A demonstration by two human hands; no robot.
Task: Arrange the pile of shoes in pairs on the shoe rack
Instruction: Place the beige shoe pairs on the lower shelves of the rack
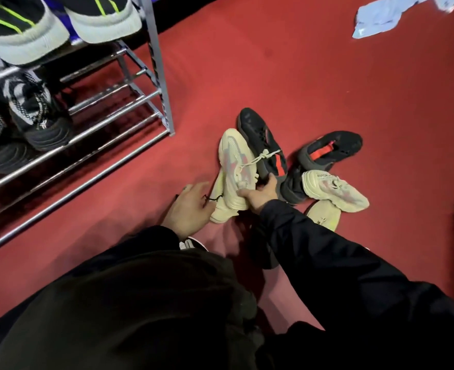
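Observation:
A cream sneaker [234, 166] with pink side patches is lifted off the red floor, and my right hand [260, 194] grips it at the collar. My left hand [187, 209] hovers just beside the sneaker's heel with its fingers spread loosely, touching a black tag loop there. The matching cream sneaker [335, 189] lies on its side to the right, with another cream sole [323, 214] below it. Two black sneakers with red accents [263, 141] [330, 150] lie behind them. The metal shoe rack [151, 100] stands at the left.
On the rack's top shelf sit black sneakers with neon green stripes [57, 20]. Black and white patterned sneakers [33, 113] occupy a lower shelf at the left. A light blue cloth [388, 14] lies on the red carpet at the far right. My dark-clothed knee fills the bottom.

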